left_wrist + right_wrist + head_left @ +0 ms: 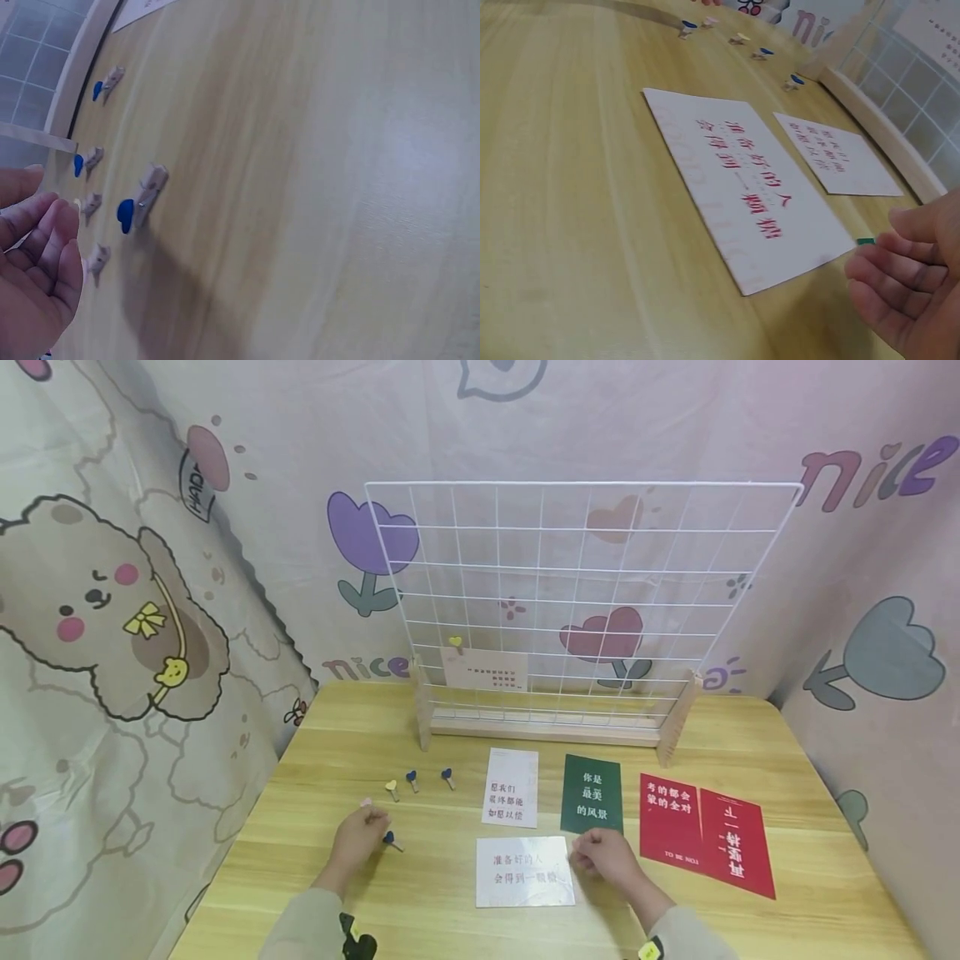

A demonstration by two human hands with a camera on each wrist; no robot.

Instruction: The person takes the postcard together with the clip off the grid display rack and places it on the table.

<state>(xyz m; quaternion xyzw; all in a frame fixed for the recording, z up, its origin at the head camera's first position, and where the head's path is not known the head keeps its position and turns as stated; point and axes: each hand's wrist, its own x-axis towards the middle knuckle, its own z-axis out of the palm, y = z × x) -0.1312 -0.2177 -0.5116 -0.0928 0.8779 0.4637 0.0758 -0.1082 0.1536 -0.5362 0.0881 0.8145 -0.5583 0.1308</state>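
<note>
My left hand (360,839) hovers among small heart-topped wooden clips, fingers loosely bent and nothing between them. A pink clip (97,262) lies beyond its fingertips, and a blue clip (136,206) is just to its right. Two more blue clips (411,779) and a pale yellow clip (392,788) lie farther back. At the right edge of a white card with red writing (720,187), my right hand (915,274) has loosely curled fingers and holds nothing; whether it touches the card I cannot tell. Behind that hand lies a green card (592,789).
A white wire grid (555,568) on a wooden stand (547,731) stands at the table's back. A yellow heart clip (455,643) holds a pale card (487,670) on it. Another white card (512,781) lies in front; two red cards (670,827) lie at the right.
</note>
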